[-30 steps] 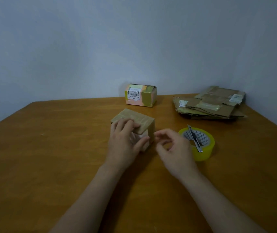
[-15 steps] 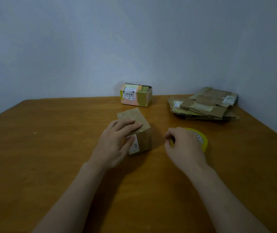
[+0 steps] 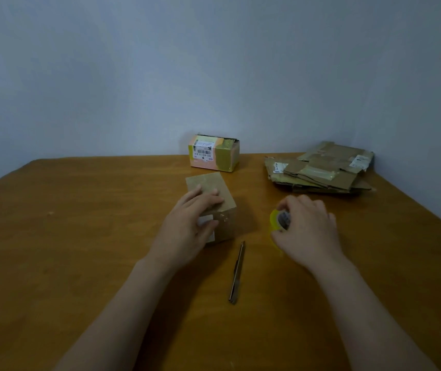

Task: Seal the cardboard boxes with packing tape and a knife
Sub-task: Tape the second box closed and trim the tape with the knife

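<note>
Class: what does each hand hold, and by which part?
The right hand grips the yellow tape roll by its outer rim. The left hand holds the small brown box, fingers on its top, thumb on its near face.

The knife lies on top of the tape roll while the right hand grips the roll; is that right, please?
Not quite: the head view shows the knife lying on the table near the small box, apart from the tape roll. The right hand does grip the roll.
</note>
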